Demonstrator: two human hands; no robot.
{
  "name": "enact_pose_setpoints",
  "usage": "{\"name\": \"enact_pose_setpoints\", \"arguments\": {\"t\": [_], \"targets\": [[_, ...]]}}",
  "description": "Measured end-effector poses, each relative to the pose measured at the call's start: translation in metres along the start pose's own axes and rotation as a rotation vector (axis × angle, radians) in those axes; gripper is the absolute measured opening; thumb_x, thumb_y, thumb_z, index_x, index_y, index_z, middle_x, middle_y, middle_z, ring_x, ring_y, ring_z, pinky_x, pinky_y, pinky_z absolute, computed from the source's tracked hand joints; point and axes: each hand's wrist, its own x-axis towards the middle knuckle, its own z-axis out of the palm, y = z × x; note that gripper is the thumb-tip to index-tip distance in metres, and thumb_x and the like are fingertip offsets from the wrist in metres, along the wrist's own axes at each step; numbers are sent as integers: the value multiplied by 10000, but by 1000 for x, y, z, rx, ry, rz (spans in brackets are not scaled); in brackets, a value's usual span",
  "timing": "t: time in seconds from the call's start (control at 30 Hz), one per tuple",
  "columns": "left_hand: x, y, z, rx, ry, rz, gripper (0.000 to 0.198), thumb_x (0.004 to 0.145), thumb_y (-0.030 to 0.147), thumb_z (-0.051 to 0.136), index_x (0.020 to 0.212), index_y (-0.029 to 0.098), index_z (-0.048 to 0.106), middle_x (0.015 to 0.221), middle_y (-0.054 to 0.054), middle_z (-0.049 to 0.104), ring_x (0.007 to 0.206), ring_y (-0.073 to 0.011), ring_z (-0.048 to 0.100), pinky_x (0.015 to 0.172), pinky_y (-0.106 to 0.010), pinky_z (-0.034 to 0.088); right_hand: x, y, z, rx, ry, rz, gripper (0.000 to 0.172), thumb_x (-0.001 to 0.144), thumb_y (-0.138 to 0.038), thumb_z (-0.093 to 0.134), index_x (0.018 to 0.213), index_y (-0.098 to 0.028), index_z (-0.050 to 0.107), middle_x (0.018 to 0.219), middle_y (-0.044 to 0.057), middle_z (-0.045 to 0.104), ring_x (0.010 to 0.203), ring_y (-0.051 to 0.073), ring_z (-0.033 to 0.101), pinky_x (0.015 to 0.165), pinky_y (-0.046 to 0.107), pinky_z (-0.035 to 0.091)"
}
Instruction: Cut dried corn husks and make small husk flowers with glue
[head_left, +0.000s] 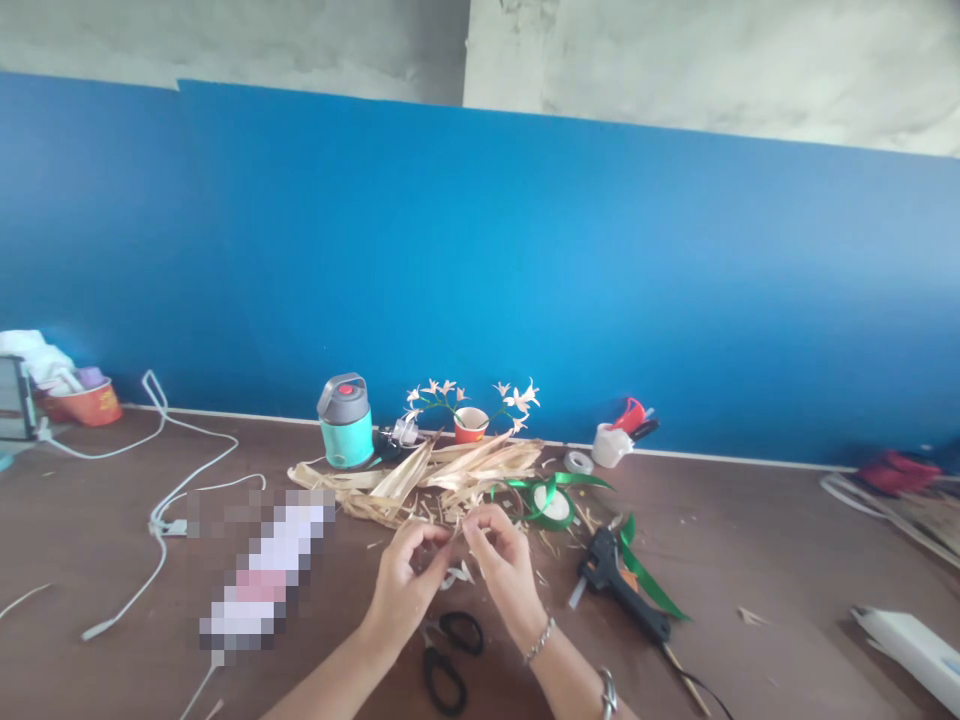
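Close together in the middle of the table, my left hand (409, 575) and my right hand (502, 560) are both pinched at the fingertips. Between them is a small pale piece of husk, mostly hidden by the fingers. A heap of dried corn husks (450, 470) lies just beyond my hands. White scraps (459, 575) show below my fingers. Black-handled scissors (444, 675) lie between my forearms, their blades partly hidden. To the right of my right hand are a roll of green ribbon (553, 505) and a black glue gun (622, 585).
Pale husk flowers (521, 398) on green stems stand in a paper cup (471, 425) at the back. A teal container (346, 425), a tape roll (578, 461) and a white cup (611, 447) line the blue partition (480, 250). White cables (161, 500) cross the left.
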Motion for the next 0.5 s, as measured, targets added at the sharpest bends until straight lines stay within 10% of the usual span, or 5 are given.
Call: {"name": "enact_pose_setpoints", "arguments": {"t": [0.5], "targets": [[0,-2,0,-23,-81,-17,172,783,307,541,706,179,625,662,-18,582,592,-153,523,578,-238,406,0,1,1,-2,7,26,187,791,-272,546,629,-183,575,711,14,581,689,150,559,637,252,444]]}}
